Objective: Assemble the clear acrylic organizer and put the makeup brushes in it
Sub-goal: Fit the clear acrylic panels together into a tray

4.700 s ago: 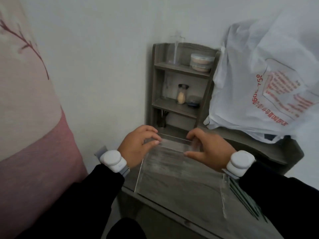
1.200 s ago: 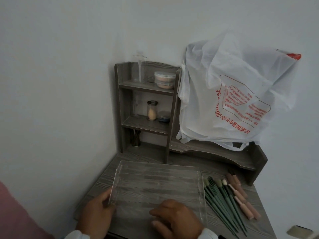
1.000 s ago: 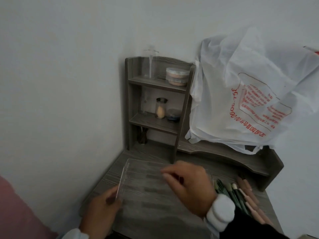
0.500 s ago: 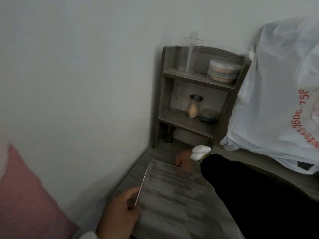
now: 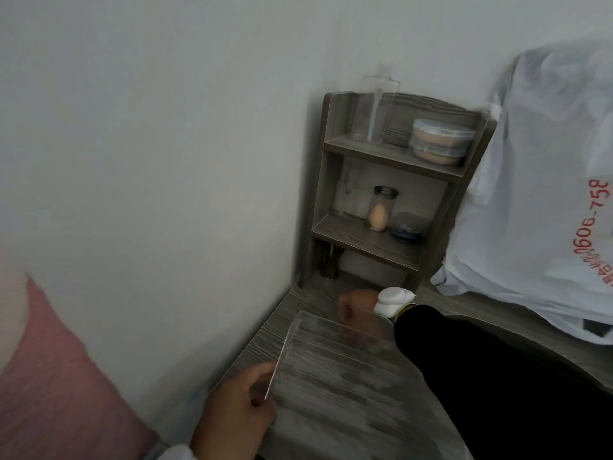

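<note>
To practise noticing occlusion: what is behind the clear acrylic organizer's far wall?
The right hand, partly seen through the organizer; its fingertips are hidden, so its grip is unclear.

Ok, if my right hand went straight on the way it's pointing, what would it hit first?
Probably the left post of the wooden shelf, near the wall. Your right hand points left and away behind the acrylic organizer, with only bare desk showing between, though depth is hard to judge.

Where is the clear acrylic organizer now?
The organizer lies on the grey desk at lower centre of the head view, before the small shelf; the left hand holds its left edge.
</note>
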`<state>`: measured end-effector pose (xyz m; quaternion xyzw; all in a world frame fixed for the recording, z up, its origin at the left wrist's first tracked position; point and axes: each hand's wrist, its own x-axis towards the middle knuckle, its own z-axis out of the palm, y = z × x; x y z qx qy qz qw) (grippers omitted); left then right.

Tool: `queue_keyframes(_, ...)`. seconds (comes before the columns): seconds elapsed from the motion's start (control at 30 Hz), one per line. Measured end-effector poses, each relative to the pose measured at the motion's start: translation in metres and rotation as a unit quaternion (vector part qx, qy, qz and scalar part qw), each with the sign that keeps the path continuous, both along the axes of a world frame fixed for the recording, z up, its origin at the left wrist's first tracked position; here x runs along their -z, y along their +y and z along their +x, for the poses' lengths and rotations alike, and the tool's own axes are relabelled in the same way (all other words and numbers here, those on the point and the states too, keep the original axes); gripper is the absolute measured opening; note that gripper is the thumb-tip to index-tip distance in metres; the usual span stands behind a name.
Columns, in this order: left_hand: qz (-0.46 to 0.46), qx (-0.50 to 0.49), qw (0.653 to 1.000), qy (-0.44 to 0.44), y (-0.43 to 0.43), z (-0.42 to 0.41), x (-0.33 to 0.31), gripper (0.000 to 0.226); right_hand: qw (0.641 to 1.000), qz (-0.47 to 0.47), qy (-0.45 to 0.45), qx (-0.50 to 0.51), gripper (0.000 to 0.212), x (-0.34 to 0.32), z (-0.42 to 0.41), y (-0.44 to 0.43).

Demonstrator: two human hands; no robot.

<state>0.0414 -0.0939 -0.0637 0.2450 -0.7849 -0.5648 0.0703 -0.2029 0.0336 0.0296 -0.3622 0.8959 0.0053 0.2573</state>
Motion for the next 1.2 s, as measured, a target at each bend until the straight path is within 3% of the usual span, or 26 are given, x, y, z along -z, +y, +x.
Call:
queue_keyframes(0.1, -0.007, -0.001, 1.000, 0.005, 0.001, -0.001, 0.000, 0.065, 0.989, -0.118, 0.086, -0.001, 0.004, -0.008, 0.000, 0.006)
queue_keyframes(0.23, -0.018, -0.013, 1.000, 0.006, 0.002, -0.004, 0.003, 0.058, 0.970, -0.203, 0.137, 0.010, 0.026, -0.043, 0.015, 0.007)
queue_keyframes(0.37, -0.064, -0.029, 0.998, 0.001, 0.018, -0.003, -0.013, 0.041, 0.972, -0.198, 0.121, 0.036, 0.066, -0.070, 0.045, 0.015)
queue_keyframes(0.47, -0.076, -0.057, 0.995, -0.011, 0.024, -0.017, -0.025, 0.037, 0.964, -0.194, 0.177, 0.035, 0.084, -0.086, 0.063, 0.031)
queue_keyframes(0.73, -0.036, -0.066, 0.997, 0.033, 0.026, -0.028, -0.031, 0.041, 0.976, -0.078, 0.202, -0.018, 0.051, -0.083, 0.085, 0.073)
queue_keyframes(0.83, -0.155, -0.112, 0.969, 0.160, 0.029, -0.013, -0.058, 0.054, 0.980, -0.031, 0.182, -0.072, 0.050, -0.079, 0.095, 0.086)
queue_keyframes(0.9, -0.233, 0.015, 0.943, 0.238, 0.034, -0.007, -0.082, 0.060, 0.980, -0.016, 0.172, -0.099, 0.051, -0.074, 0.103, 0.090)
queue_keyframes(1.0, -0.329, 0.181, 0.905, 0.200, 0.040, -0.009, -0.098, 0.048, 0.977, -0.084, 0.159, -0.112, 0.043, -0.067, 0.113, 0.095)
queue_keyframes(1.1, -0.294, 0.167, 0.920, 0.199, 0.037, -0.009, -0.099, 0.012, 0.973, -0.184, 0.107, -0.088, 0.053, -0.061, 0.125, 0.102)
queue_keyframes(1.2, -0.287, 0.177, 0.921, 0.198, 0.031, -0.007, -0.094, 0.009, 0.954, -0.260, 0.131, -0.075, 0.039, -0.046, 0.139, 0.113)
